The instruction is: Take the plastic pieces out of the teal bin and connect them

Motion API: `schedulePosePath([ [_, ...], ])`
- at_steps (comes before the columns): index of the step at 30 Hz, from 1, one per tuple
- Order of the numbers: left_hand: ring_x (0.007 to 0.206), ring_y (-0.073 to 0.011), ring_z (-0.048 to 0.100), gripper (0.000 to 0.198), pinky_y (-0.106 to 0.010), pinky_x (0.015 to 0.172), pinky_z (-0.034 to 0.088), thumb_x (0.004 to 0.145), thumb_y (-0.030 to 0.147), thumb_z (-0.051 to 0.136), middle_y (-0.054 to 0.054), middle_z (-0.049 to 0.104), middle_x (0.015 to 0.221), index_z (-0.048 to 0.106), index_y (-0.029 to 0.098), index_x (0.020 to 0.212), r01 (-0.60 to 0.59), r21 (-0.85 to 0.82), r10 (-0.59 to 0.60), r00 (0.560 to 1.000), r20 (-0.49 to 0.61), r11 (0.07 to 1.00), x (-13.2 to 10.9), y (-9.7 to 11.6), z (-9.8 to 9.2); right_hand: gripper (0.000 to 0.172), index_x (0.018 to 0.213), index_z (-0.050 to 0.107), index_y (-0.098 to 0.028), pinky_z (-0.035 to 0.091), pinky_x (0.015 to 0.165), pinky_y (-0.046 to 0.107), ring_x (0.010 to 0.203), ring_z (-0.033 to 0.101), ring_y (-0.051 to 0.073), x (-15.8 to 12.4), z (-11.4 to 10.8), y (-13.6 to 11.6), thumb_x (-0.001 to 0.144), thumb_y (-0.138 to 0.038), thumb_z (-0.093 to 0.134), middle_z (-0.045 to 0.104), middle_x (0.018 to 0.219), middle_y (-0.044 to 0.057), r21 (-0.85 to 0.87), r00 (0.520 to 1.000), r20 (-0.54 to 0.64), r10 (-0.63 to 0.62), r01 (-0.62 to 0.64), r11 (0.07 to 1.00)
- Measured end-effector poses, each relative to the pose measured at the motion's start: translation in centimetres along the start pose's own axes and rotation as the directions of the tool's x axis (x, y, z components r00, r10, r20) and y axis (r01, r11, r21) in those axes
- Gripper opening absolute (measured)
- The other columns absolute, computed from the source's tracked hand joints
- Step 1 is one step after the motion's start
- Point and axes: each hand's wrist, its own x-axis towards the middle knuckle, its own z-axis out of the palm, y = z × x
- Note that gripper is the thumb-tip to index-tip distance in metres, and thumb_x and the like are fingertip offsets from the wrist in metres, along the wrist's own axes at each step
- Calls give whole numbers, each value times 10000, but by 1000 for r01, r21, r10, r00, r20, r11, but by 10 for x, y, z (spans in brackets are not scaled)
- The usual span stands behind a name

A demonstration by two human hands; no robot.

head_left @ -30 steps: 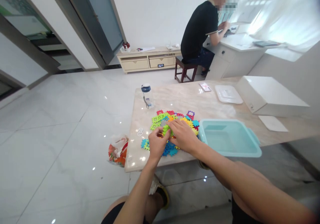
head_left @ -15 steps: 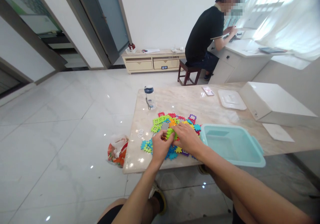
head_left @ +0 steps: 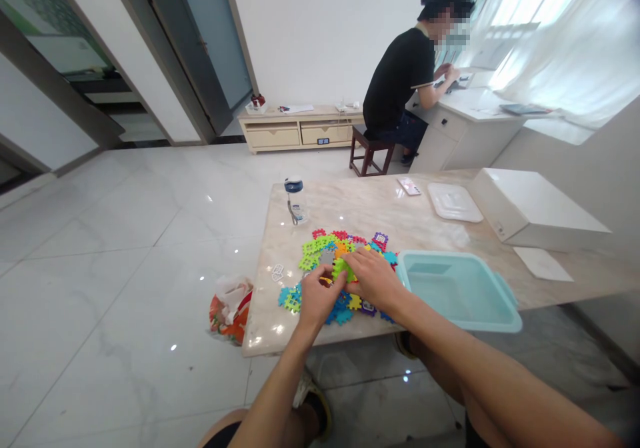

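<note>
Between my two hands is a lime-green interlocking puzzle block with notched edges. My left hand pinches it from the left, thumb and fingertips closed on its edge. From the right, my right hand grips the same block, its fingers covering part of it. Beneath and around the hands lies a loose pile of coloured notched pieces: lime-green pieces at the left, blue pieces at the front, a purple piece at the back. My hands hide the middle of the pile.
A pale teal plastic tub stands right of the pile. Behind are a water bottle, a phone, a white lid and a white box. A plastic bag is beside the table's left edge. A person sits beyond.
The whole view has shifted slightly, so the room and table sit a little further left. Both hands stay on the green block, with hardly any visible change in grip.
</note>
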Motion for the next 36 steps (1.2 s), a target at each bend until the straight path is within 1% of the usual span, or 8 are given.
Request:
schedulePosePath([
  [4, 594, -148, 589, 288, -268, 587, 449, 817, 462, 810, -18, 694, 707, 724, 187, 801, 4, 10, -4, 1000, 5, 1000, 0, 0, 0, 334, 1167, 702, -147, 503, 939, 428, 1121, 646, 329, -1, 2, 1, 877, -241, 838, 750, 1108, 131, 2, 1000, -15, -5, 5, 1000],
  [9, 580, -144, 566, 302, -272, 584, 443, 828, 474, 790, -6, 667, 677, 719, 184, 784, 6, 9, -6, 1000, -2, 1000, 0, 1, 0, 307, 1163, 696, -149, 501, 951, 433, 1114, 645, 326, -1, 6, 2, 885, -219, 806, 745, 1105, 135, 5, 999, -39, -19, 19, 1000],
  [13, 593, -145, 572, 304, -268, 587, 446, 837, 481, 780, 2, 662, 685, 712, 189, 788, -9, 12, 9, 1000, 1, 1000, 0, 1, 0, 307, 1183, 687, -150, 503, 948, 431, 1111, 646, 322, -1, 5, 1, 896, -211, 779, 740, 1113, 136, 20, 998, -50, -24, 25, 999],
  [17, 593, -140, 567, 291, -264, 591, 454, 856, 476, 766, 10, 653, 691, 700, 196, 810, -34, 18, 34, 999, -10, 999, -1, 2, 0, 323, 1211, 677, -154, 508, 956, 435, 1122, 647, 321, -2, 4, 0, 903, -199, 763, 738, 1137, 139, 38, 997, -63, -33, 35, 999],
  [22, 582, -136, 554, 283, -261, 577, 447, 845, 465, 775, 17, 632, 680, 678, 201, 809, -26, 11, 26, 999, -23, 1000, -2, 2, 1, 359, 1250, 671, -142, 521, 977, 450, 1147, 658, 332, -2, 3, -2, 906, -193, 763, 746, 1165, 149, 43, 997, -62, -34, 37, 998],
  [29, 572, -138, 568, 300, -259, 570, 453, 834, 487, 786, 23, 637, 674, 687, 204, 829, -29, 13, 30, 997, -72, 999, 1, -3, -2, 487, 1372, 620, -119, 536, 1022, 492, 1199, 667, 350, -3, 7, 1, 915, -213, 761, 742, 1248, 173, 50, 994, -99, -37, 42, 998],
  [32, 565, -135, 560, 311, -256, 566, 449, 833, 492, 790, 28, 628, 660, 677, 204, 808, -21, -1, 21, 997, -76, 1000, 2, -4, -2, 481, 1370, 622, -124, 540, 1028, 497, 1215, 666, 351, -3, 8, 1, 914, -203, 755, 739, 1259, 173, 55, 992, -116, -44, 51, 997],
  [36, 567, -133, 558, 313, -255, 569, 448, 836, 492, 791, 25, 637, 661, 680, 201, 802, -22, -3, 22, 998, -55, 1000, 1, -2, -2, 460, 1356, 630, -119, 540, 1034, 493, 1223, 664, 352, -2, 6, -1, 916, -188, 746, 738, 1268, 171, 68, 989, -133, -57, 67, 995],
])
